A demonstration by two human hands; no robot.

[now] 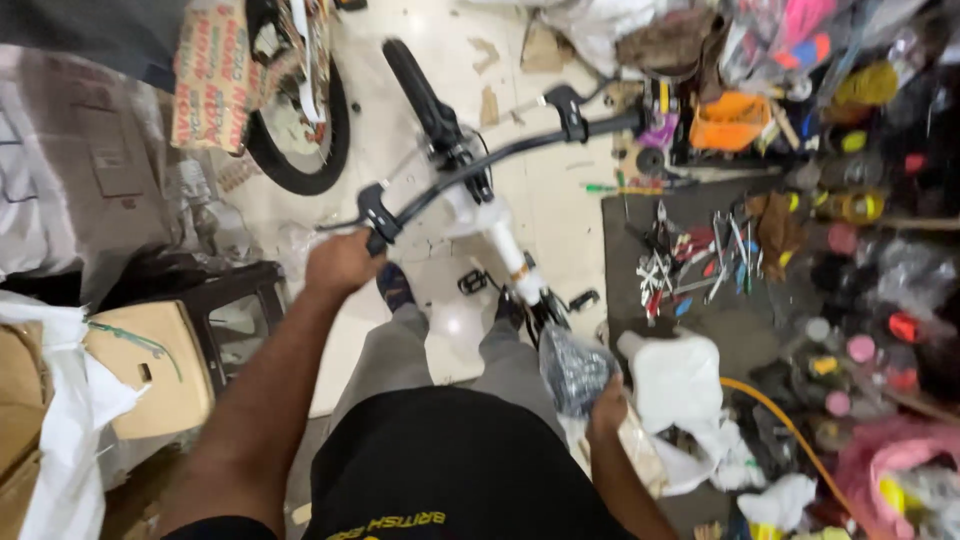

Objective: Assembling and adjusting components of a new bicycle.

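I look down at a bicycle with a white frame (pixel 497 235) standing between my legs. Its black handlebar (pixel 500 155) runs across the middle of the view. My left hand (pixel 340 263) is closed around the left handlebar grip, just beside the black brake lever (pixel 372 213). My right hand (pixel 606 405) is lower right, gripping a clear plastic bag (pixel 575 368) with dark small parts inside. The front wheel (pixel 420 95) points away from me.
A spare wheel (pixel 300 130) with a cardboard wrap leans at top left. Several hand tools (pixel 690 260) lie on a dark mat to the right, beside shelves of bottles and clutter. A white canister (pixel 675 375) and an orange hose (pixel 790 430) sit at lower right. A wooden stool (pixel 165 365) stands left.
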